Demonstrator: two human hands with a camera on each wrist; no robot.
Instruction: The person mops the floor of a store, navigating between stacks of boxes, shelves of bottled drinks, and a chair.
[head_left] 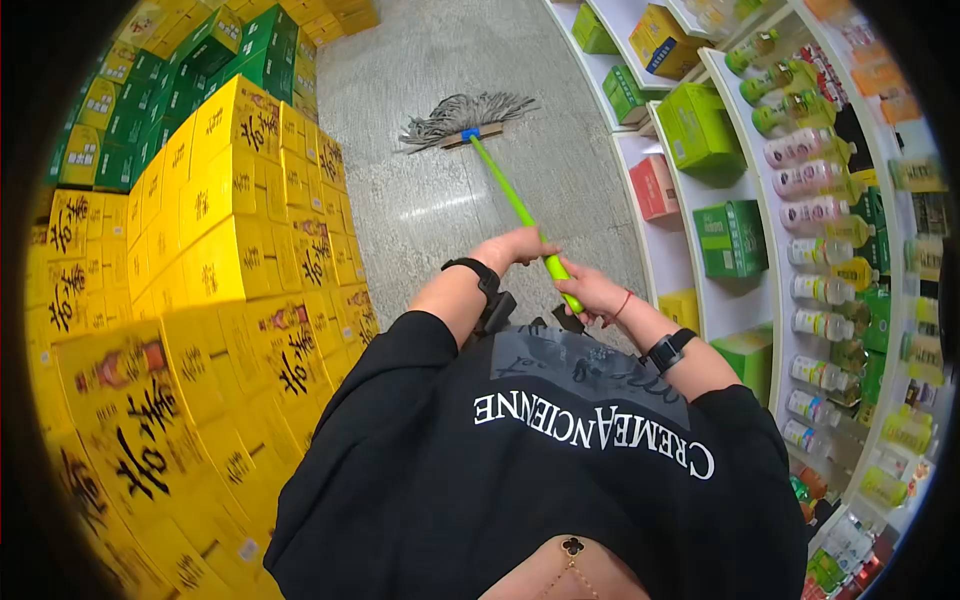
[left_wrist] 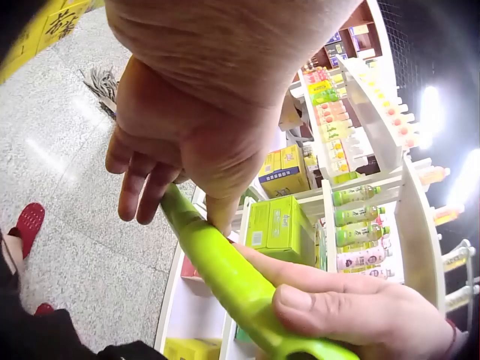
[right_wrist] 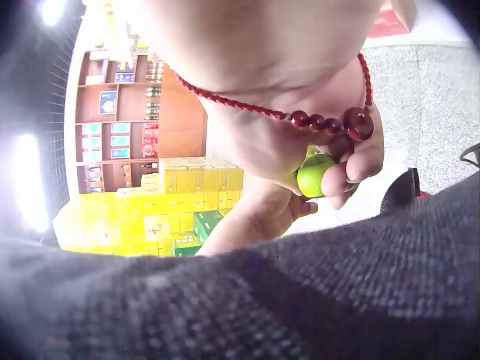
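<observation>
A mop [head_left: 525,215] with a bright green pole slants away from my body, its grey strand head [head_left: 470,115] spread on the floor ahead. My left hand [head_left: 517,246] holds the pole a little above its near end, with the thumb against it in the left wrist view. Lower down, my right hand [head_left: 595,291] grips the end of the pole, its thumb [left_wrist: 296,300] laid along the green grip. From the right wrist view, the rounded green pole end [right_wrist: 315,176] pokes out of the curled right fingers.
Stacked yellow cartons [head_left: 220,230] and green cartons [head_left: 195,90] line the left side. White shelves [head_left: 735,295] with bottles [head_left: 815,180] and boxes run along the right. Between them lies a grey speckled floor [head_left: 400,50]. A red shoe [left_wrist: 30,225] shows below me.
</observation>
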